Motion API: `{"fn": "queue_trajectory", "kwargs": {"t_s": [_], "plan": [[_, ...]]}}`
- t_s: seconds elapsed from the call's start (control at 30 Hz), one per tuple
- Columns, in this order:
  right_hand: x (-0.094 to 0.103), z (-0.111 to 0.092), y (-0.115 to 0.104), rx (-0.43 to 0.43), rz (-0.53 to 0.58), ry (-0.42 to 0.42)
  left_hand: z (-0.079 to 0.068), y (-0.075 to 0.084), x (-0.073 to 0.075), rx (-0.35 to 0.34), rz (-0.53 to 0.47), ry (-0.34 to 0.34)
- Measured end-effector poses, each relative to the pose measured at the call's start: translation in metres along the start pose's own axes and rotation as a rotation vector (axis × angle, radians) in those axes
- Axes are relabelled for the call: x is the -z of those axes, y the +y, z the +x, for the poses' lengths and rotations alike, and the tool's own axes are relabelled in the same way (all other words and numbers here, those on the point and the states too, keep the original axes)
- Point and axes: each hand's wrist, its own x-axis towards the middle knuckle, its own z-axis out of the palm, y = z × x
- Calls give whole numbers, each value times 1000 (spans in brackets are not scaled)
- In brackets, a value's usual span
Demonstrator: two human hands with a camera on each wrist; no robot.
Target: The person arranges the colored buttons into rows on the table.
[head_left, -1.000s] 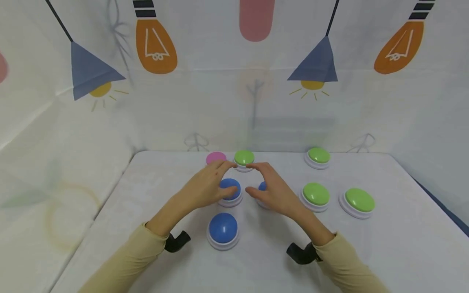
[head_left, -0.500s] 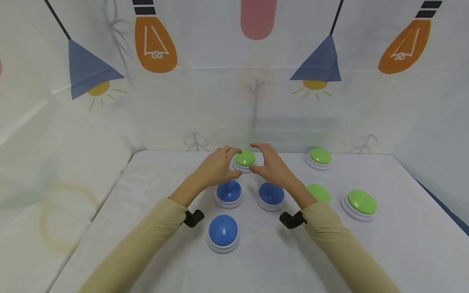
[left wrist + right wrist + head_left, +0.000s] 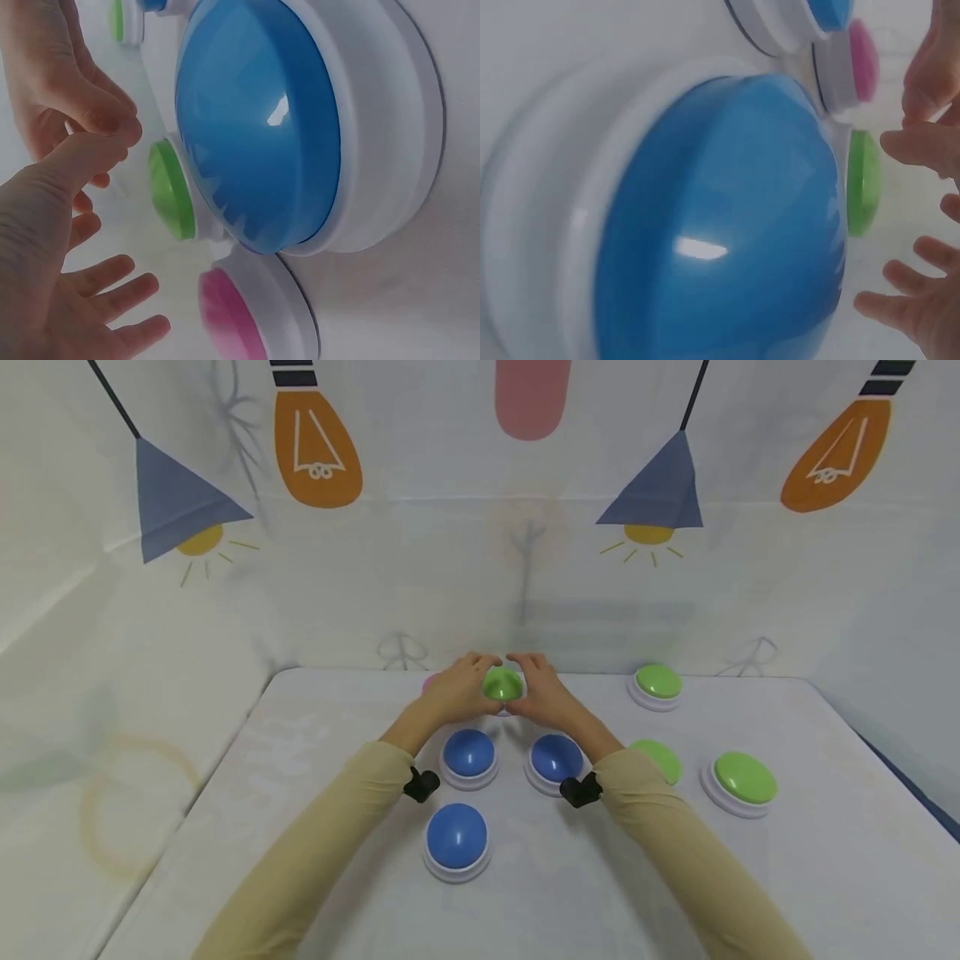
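At the far side of the table, both hands curve around a green dome button (image 3: 502, 683) with a white base. My left hand (image 3: 457, 689) is on its left, my right hand (image 3: 546, 693) on its right. Fingers are bent loosely and spread, and neither hand grips anything. In the left wrist view, the thumb tips of the left hand (image 3: 45, 247) and the right hand (image 3: 64, 82) overlap, away from the green dome (image 3: 171, 191). A pink button (image 3: 229, 315) sits beside it, mostly hidden by the left hand in the head view.
Under the wrists stand two blue buttons, a left one (image 3: 468, 753) and a right one (image 3: 557, 758). Another blue button (image 3: 457, 837) is nearer. Green buttons stand at right: one at the back (image 3: 659, 682), one (image 3: 660, 762) partly behind the sleeve, one farther right (image 3: 745, 778). A printed cloth (image 3: 450, 568) hangs behind.
Both hands have moved forward from over the two blue buttons to the far green button. They parted slightly on the way, then came together around it. The buttons stay put.
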Motion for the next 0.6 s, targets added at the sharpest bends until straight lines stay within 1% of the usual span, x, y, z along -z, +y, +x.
{"fn": "queue_trajectory", "kwargs": {"t_s": [0.2, 0.3, 0.43, 0.6], "plan": [[3, 10, 12, -75, 41, -44, 9, -4, -6, 29, 6, -17], [0, 14, 17, -64, 61, -74, 12, -5, -10, 43, 19, -33], [-5, 18, 17, -54, 62, -134, 16, -5, -15, 65, 49, -66], [-10, 19, 12, -122, 46, -214, 20, -3, -18, 90, 65, -97]]}}
